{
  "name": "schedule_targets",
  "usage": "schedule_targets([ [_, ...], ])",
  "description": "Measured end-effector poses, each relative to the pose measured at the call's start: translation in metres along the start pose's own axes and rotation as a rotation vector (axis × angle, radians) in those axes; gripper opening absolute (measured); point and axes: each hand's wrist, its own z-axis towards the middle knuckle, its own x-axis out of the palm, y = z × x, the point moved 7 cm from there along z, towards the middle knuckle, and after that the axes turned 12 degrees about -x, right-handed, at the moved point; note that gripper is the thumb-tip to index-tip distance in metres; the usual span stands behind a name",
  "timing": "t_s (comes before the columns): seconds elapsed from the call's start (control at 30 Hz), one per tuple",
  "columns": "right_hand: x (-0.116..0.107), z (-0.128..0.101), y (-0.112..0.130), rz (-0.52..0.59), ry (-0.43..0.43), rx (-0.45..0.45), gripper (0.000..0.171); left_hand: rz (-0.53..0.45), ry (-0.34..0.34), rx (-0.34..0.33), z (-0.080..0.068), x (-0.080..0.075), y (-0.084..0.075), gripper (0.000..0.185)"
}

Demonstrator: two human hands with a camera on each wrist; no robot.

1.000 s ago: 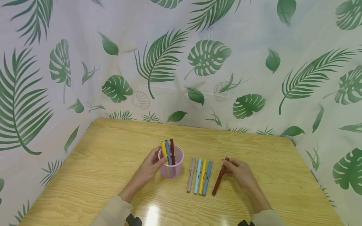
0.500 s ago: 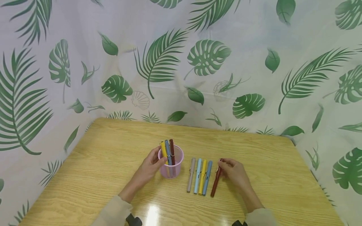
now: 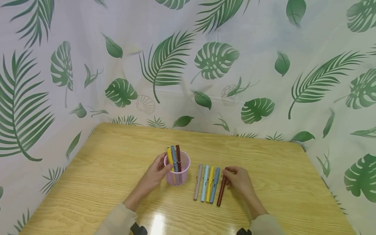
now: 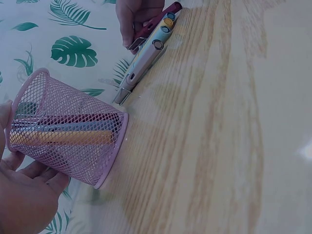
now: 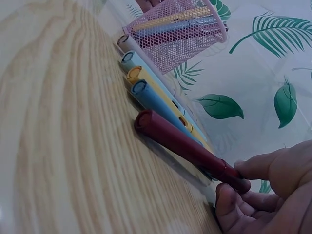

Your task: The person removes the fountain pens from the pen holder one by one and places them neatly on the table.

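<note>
My left hand (image 3: 154,174) grips the side of a pink mesh pen cup (image 4: 73,92), thumb at its rim. Inside the cup stand a yellow pen (image 3: 169,156), a blue pen (image 3: 174,155) and a dark red pen (image 3: 178,156). With thumb and fingers my right hand (image 3: 240,181) pinches the far, clip end of another dark red pen (image 5: 180,141). That pen lies at the right of a row made of a grey-brown pen (image 3: 197,182), a light blue pen (image 3: 204,183), a yellow pen (image 3: 210,185) and a blue pen (image 3: 215,186), apart from the blue one.
Everything stands on a wood-grain table (image 3: 117,147). Behind it hangs a white cloth (image 3: 182,98) printed with green leaves. The pen row lies just right of the cup, pens side by side.
My right hand has moved left with the dark red pen, bringing it closer to the blue pen in the row. The left hand and the cup have stayed in place.
</note>
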Motion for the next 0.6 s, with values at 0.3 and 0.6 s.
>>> schedule_targets([
  [0.3, 0.0034, -0.0007, 0.0025, -0.067, -0.029, -0.004, 0.031, -0.001, 0.014, 0.007, 0.0002, 0.0013, -0.0002, 0.069],
  [0.6, 0.0058, -0.0003, 0.0041, -0.127, -0.051, -0.014, 0.030, 0.001, 0.008, 0.014, 0.0015, 0.0009, 0.0002, 0.069],
])
